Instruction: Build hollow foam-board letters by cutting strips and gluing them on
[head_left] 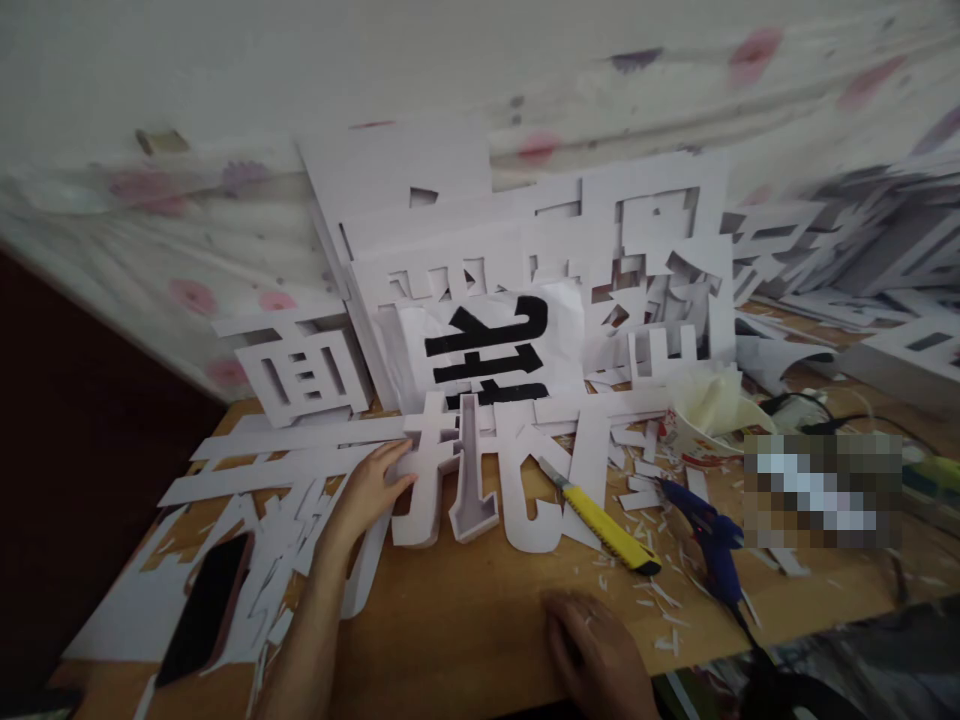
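Observation:
My left hand is at the left side of a white foam-board character, thumb and fingers apart, fingertips against its edge. A hollow-walled white part adjoins it, and a curved white piece lies to the right. My right hand rests on the table's near side, fingers loosely curled, with nothing visible in it. Between that hand and the white pieces lies a yellow utility knife, blade out toward the curved piece. Behind stands a paper sheet with a black printed character.
A blue glue gun with a cord lies right of the knife. Behind it, a paper bowl holds translucent sticks. A phone lies on white offcuts at left. Cut-out boards lean against the wall. Small scraps litter the wooden table.

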